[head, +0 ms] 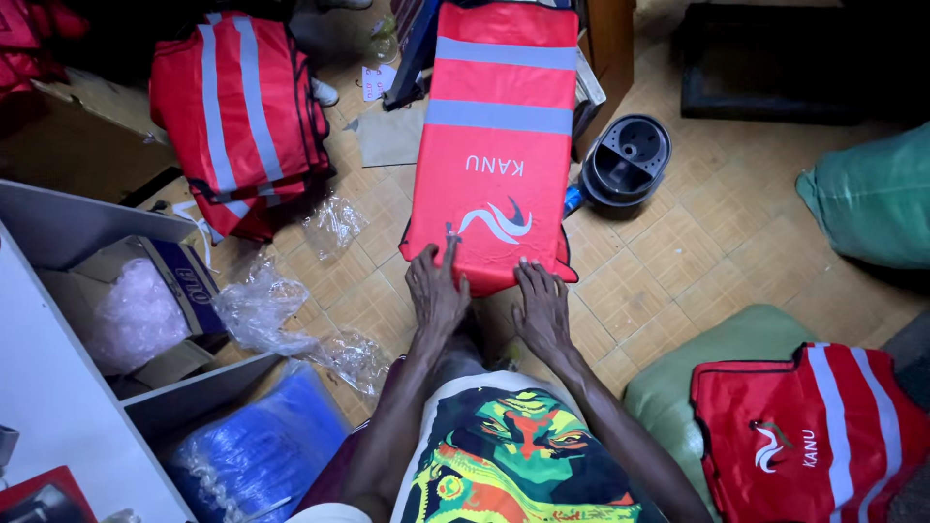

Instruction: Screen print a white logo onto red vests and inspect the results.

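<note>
A red vest (496, 145) with grey reflective bands and a white emblem lies folded flat on the tiled floor in front of me. My left hand (436, 289) rests on its near edge, fingers spread, palm down. My right hand (542, 308) presses the same near edge just to the right, fingers also apart. Neither hand grips anything. My knees and a colourful printed shirt fill the bottom of the view.
A pile of folded red vests (240, 107) sits at the upper left. Another red vest (809, 436) lies on a green sack at the lower right. Crumpled clear plastic bags (262, 310), an open cardboard box (145, 300), a black round container (628, 160) and a green bag (872, 194) surround me.
</note>
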